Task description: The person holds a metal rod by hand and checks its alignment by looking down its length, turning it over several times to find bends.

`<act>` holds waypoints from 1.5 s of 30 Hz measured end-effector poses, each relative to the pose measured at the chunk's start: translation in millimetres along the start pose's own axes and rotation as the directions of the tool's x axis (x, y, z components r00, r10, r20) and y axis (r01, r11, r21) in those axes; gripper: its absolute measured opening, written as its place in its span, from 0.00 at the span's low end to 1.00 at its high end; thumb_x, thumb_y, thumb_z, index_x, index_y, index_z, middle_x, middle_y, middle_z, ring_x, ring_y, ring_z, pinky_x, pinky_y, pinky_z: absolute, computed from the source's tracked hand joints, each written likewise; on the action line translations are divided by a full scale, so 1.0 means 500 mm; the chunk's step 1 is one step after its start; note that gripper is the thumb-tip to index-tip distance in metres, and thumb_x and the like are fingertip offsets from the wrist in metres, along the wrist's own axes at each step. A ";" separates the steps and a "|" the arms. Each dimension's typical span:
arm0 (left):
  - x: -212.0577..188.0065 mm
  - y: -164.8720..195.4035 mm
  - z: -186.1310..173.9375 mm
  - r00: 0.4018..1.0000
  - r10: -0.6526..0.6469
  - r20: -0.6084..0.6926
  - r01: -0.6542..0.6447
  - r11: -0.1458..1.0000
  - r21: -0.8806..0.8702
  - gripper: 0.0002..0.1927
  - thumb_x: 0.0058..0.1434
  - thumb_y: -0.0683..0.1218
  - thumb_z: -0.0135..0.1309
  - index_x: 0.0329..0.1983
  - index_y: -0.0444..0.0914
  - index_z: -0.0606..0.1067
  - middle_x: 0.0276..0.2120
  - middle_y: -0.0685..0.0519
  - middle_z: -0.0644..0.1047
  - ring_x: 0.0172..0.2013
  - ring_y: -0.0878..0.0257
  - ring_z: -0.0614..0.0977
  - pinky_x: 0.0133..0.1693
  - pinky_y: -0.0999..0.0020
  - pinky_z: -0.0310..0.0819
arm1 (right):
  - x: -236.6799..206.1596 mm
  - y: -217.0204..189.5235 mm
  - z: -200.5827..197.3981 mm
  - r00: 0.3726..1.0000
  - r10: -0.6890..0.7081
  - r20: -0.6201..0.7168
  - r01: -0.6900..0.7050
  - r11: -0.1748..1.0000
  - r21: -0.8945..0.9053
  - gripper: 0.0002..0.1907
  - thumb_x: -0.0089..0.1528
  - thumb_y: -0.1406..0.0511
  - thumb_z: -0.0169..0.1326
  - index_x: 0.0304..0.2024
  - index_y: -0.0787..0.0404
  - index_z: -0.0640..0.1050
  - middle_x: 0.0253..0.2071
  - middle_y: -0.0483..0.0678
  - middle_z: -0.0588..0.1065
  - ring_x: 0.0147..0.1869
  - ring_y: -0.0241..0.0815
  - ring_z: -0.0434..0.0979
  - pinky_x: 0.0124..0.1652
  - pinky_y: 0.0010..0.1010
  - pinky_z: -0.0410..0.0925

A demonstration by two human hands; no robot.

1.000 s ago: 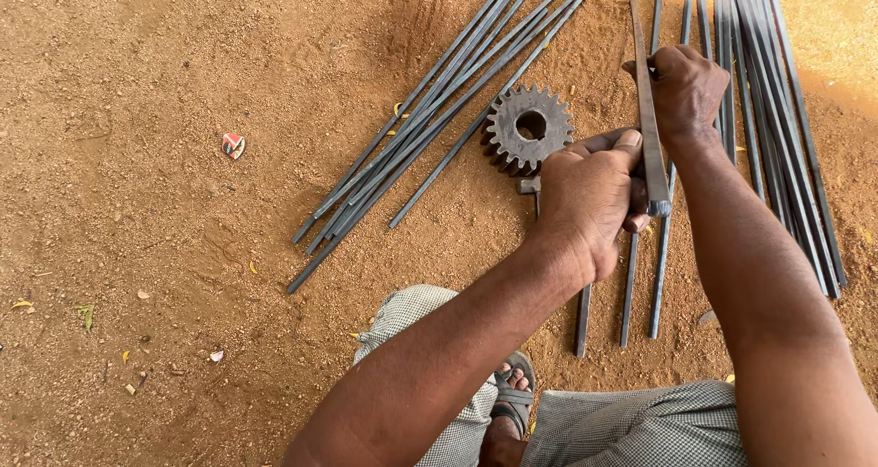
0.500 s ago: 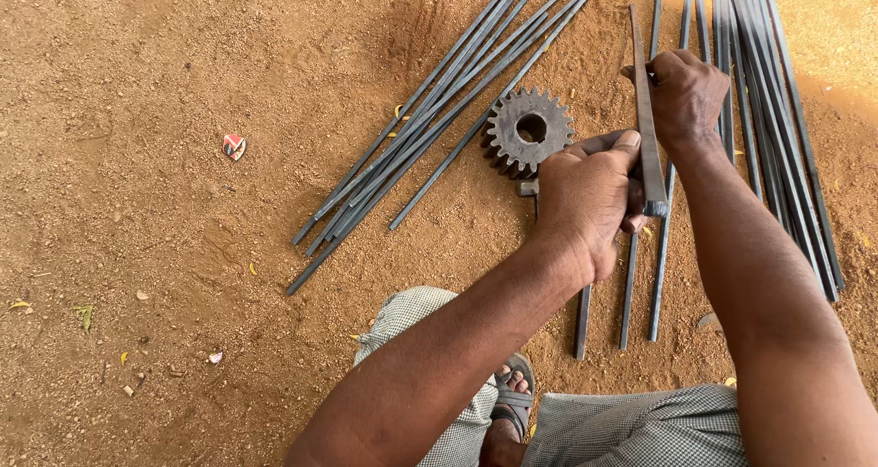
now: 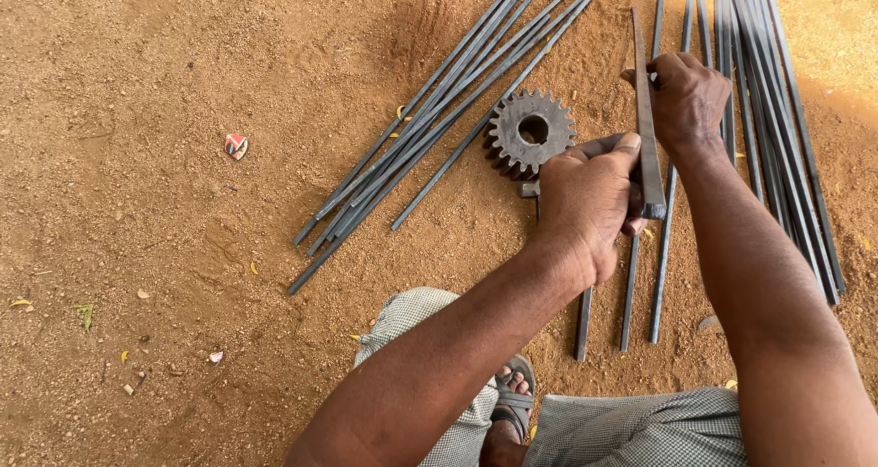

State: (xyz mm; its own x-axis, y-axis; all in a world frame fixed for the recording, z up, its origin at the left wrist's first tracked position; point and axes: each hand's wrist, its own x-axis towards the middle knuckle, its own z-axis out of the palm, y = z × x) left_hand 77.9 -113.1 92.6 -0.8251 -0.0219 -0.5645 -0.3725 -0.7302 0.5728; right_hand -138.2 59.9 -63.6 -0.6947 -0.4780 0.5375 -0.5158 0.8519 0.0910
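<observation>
My left hand (image 3: 585, 202) grips the near end of a flat grey metal bar (image 3: 644, 83), which looks like a file. My right hand (image 3: 688, 96) holds the same bar farther up, fingers wrapped around it. The bar runs straight away from me above thin steel rods lying on the sandy ground. A short rod (image 3: 583, 325) pokes out below my left hand; its upper part is hidden. A rusty steel gear (image 3: 530, 133) with a round centre hole lies just left of my left hand.
A fan of several long steel rods (image 3: 430, 119) lies diagonally at centre left, and another bundle of rods (image 3: 777, 110) runs along the right. A small red scrap (image 3: 236, 145) lies on the sand. My checked garment (image 3: 640, 430) and sandalled foot (image 3: 512, 403) are at the bottom.
Both hands and the flat bar have shifted very slightly; the gear and the rods on the ground stay where they were.
</observation>
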 end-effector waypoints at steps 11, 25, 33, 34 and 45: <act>-0.003 0.004 -0.003 1.000 0.000 0.007 0.000 1.000 0.027 0.10 0.69 0.45 0.51 0.49 0.35 0.74 0.24 0.54 0.74 0.18 0.74 0.73 0.14 0.78 0.63 | -0.001 -0.014 -0.014 0.997 0.032 0.064 -0.038 0.996 0.084 0.16 0.73 0.54 0.65 0.37 0.58 0.82 0.30 0.43 0.79 0.26 0.32 0.72 0.21 0.26 0.61; 0.006 -0.007 -0.010 1.000 0.006 0.007 -0.006 1.000 -0.020 0.09 0.70 0.44 0.53 0.49 0.34 0.75 0.27 0.54 0.76 0.21 0.73 0.75 0.17 0.78 0.68 | 0.000 0.002 0.003 0.935 0.094 0.342 -0.199 0.937 0.286 0.19 0.74 0.75 0.50 0.68 0.64 0.72 0.42 0.59 0.81 0.35 0.44 0.82 0.26 0.28 0.74; 0.007 -0.008 -0.009 1.000 0.020 0.004 -0.020 1.000 -0.006 0.10 0.69 0.45 0.53 0.49 0.34 0.75 0.26 0.54 0.76 0.20 0.73 0.74 0.16 0.77 0.66 | 0.002 -0.006 -0.005 0.851 0.149 0.503 -0.297 0.927 0.229 0.38 0.65 0.63 0.65 0.74 0.60 0.65 0.43 0.61 0.81 0.36 0.48 0.82 0.28 0.36 0.74; 0.006 -0.007 -0.009 1.000 0.019 0.002 -0.019 1.000 -0.005 0.10 0.69 0.45 0.53 0.49 0.34 0.75 0.27 0.54 0.76 0.20 0.73 0.75 0.16 0.77 0.67 | 0.002 -0.006 -0.003 0.859 0.139 0.493 -0.294 0.922 0.252 0.40 0.64 0.63 0.66 0.76 0.60 0.64 0.44 0.61 0.81 0.37 0.47 0.82 0.28 0.34 0.74; 0.007 -0.009 -0.005 1.000 0.010 0.018 -0.010 1.000 0.008 0.09 0.69 0.45 0.53 0.47 0.35 0.74 0.25 0.53 0.76 0.19 0.71 0.74 0.15 0.75 0.65 | 0.012 0.002 -0.008 0.681 0.263 0.684 -0.342 0.940 -0.021 0.66 0.63 0.56 0.66 0.81 0.62 0.29 0.35 0.64 0.78 0.27 0.47 0.72 0.27 0.35 0.70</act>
State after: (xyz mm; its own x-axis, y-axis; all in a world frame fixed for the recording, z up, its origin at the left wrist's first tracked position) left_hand 78.0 -111.7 86.7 -0.8362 -0.0171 -0.5482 -0.3675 -0.7244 0.5833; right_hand -140.8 58.8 -57.0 -0.9514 -0.2478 -0.1831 -0.2367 0.9683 -0.0803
